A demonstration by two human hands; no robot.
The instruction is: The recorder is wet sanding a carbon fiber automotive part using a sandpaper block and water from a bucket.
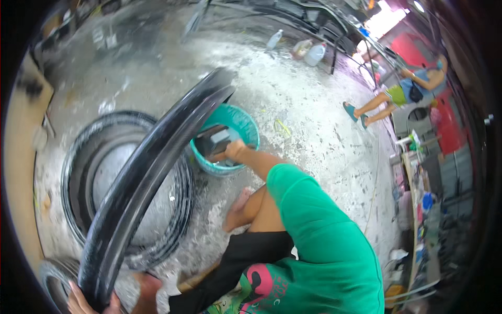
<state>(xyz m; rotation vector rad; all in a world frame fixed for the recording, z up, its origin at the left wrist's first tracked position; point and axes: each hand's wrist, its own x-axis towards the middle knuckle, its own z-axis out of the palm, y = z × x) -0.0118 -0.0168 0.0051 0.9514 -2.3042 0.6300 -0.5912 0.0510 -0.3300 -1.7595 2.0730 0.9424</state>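
A long, glossy, curved black panel (149,167) rises slantwise from the lower left, looking wet along its face. My left hand (83,302) grips its lower end, with fingers on one side and the thumb on the other. Its upper end is blurred and overlaps the rim of a teal bucket (251,121). Inside the bucket are a grey block (220,137) and some darker pieces. My right hand (236,150) reaches into the bucket beside the block, its fingers curled. What they hold is too unclear to name.
A wide black round tub (70,172) stands under the panel, with a tyre (55,277) at the lower left. Plastic jugs (315,54) and a bottle (274,39) stand at the back. Another person (418,83) sits at the far right, near a cluttered bench (415,209).
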